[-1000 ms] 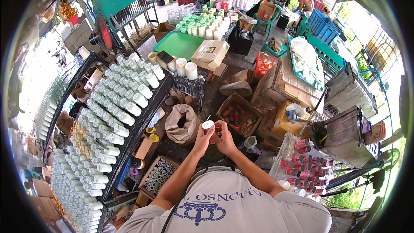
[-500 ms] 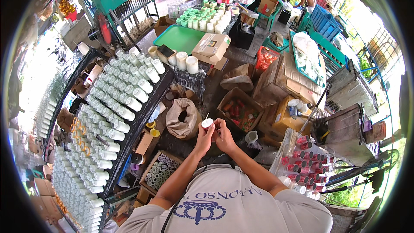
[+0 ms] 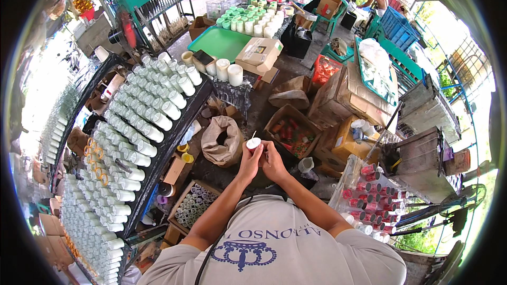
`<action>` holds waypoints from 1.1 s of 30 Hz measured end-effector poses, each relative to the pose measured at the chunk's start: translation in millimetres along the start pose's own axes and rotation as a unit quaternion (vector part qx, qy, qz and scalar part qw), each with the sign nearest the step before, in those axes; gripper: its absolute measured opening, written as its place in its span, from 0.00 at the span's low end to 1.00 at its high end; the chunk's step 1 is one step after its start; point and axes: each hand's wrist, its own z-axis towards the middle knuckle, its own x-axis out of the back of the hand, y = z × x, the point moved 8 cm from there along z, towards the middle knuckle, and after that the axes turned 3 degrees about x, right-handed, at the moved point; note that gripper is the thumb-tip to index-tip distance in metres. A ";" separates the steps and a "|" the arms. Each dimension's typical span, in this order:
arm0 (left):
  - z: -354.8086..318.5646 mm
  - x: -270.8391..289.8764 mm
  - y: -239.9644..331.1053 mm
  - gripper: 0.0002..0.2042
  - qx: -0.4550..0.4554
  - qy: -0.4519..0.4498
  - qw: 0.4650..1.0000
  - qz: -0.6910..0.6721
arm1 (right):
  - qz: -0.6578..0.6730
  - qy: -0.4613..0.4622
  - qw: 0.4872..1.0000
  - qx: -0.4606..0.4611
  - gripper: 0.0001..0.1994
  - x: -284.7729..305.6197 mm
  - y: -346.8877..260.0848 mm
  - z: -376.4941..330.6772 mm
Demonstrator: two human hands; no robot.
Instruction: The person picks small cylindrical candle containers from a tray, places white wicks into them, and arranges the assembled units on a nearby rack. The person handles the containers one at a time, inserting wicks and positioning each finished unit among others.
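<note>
Along my left, the long black rack of white wax candles in glass cylinders (image 3: 138, 126) fills the side. Ahead lie the tan cardboard box with a pale label (image 3: 260, 55) and the brown paper sack (image 3: 223, 141). Between both hands, chest-high, sits 1 small white candle (image 3: 254, 143), upright, wick up. My left hand (image 3: 249, 161) wraps it; my right hand (image 3: 273, 159) pinches beside it.

Both hands raised together in front of my chest

My left hand (image 3: 249, 159) and right hand (image 3: 273, 160) meet fingertip to fingertip, fingers curled in a pinch, forearms angling up from bent elbows below.
</note>
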 end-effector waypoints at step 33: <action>-0.2 -17.9 20.8 0.18 -0.050 0.086 0.994 0.040 | -0.153 0.121 0.975 0.108 0.23 24.6 -19.2 -27.3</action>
